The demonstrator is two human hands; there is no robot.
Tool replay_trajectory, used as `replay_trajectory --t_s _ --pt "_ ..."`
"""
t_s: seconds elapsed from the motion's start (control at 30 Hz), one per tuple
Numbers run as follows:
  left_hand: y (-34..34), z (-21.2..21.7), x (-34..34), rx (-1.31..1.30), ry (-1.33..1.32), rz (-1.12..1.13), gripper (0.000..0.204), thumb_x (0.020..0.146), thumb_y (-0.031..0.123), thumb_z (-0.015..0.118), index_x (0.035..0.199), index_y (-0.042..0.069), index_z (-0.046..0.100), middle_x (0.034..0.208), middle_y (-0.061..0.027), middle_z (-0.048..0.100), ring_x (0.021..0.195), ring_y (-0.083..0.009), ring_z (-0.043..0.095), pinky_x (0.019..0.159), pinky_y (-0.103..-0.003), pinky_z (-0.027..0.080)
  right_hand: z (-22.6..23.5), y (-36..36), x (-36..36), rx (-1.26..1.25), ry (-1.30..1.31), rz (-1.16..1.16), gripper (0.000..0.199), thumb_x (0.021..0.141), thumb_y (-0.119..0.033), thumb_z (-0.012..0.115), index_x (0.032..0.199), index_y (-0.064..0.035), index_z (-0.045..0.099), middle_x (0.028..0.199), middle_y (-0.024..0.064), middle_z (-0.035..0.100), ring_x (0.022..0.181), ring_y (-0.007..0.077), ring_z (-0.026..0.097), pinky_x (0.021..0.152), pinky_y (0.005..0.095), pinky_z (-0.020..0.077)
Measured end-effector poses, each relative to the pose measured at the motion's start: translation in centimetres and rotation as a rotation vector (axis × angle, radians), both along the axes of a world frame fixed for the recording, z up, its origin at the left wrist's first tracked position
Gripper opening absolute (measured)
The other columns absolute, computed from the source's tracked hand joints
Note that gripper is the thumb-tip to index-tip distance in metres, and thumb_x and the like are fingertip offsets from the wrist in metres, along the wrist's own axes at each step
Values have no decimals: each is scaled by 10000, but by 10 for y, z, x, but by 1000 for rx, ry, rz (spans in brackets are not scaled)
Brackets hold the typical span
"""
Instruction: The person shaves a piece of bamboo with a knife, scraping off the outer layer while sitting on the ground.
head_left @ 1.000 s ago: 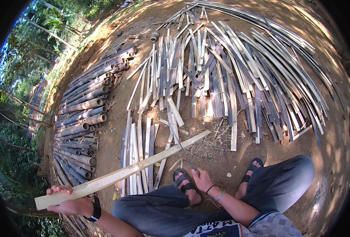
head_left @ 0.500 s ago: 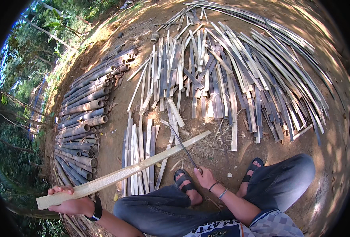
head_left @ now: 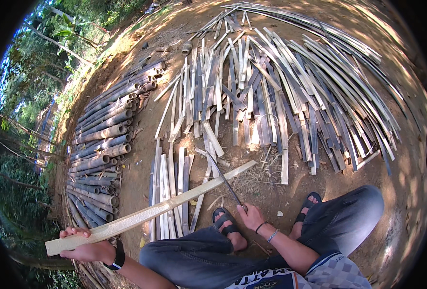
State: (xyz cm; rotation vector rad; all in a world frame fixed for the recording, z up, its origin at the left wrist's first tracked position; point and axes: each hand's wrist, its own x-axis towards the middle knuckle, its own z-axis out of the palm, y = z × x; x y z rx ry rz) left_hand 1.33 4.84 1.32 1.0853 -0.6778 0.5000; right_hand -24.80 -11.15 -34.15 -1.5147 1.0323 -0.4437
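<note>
My left hand (head_left: 89, 248) grips one end of a long pale split bamboo slat (head_left: 150, 212), held out low at the left. The slat runs up and to the right, its far end over the dirt near the middle. My right hand (head_left: 252, 216) holds the handle of a long dark knife (head_left: 223, 178), whose blade lies across the slat near its far end. I sit with knees bent, and my sandalled feet (head_left: 225, 222) rest on the ground on either side of my right hand.
A stack of round bamboo poles (head_left: 102, 144) lies at the left. Many split slats (head_left: 290, 86) are spread over the dirt ahead and to the right. A small bundle of pale slats (head_left: 172, 188) lies under the held slat. Trees edge the far left.
My right hand, empty on the ground a second ago, has taken up the knife and raised its blade across the slat. The left hand and slat have barely shifted.
</note>
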Motion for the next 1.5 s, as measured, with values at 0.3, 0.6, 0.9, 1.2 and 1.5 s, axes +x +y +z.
replay_trajectory --t_s 0.3,0.6,0.9,1.2,1.5 --pt "-10 1 -8 -24 30 32 598 966 565 143 971 69 478 782 -70 522 457 -115 448 411 -197 380 2 4 -8 -118 22 81 403 905 -368 522 807 23 546 602 222 549 619 418 579 561 476 429" --pt "-5 3 -5 -17 25 85 602 965 567 137 968 69 475 771 -69 524 453 -122 448 420 -201 390 17 11 -3 -85 -65 183 384 905 -354 523 897 26 573 651 225 581 656 429 587 588 462 446" --pt "-11 6 -8 -13 42 92 607 966 563 130 967 59 469 772 -75 515 448 -132 437 419 -213 383 -3 -2 -4 7 0 -25 435 915 -401 497 868 22 586 643 227 570 666 416 596 586 458 452" --pt "-13 5 -8 -26 42 34 612 967 561 126 975 53 467 776 -80 512 454 -136 442 420 -220 391 -27 -13 -14 -2 135 12 385 903 -371 530 841 7 565 680 236 575 694 413 601 584 463 431" --pt "-11 6 -5 -16 29 99 602 967 558 127 978 62 468 775 -78 512 460 -131 447 413 -212 383 -19 -1 -11 -72 7 90 405 893 -381 540 833 17 584 685 235 590 704 411 606 625 468 448"
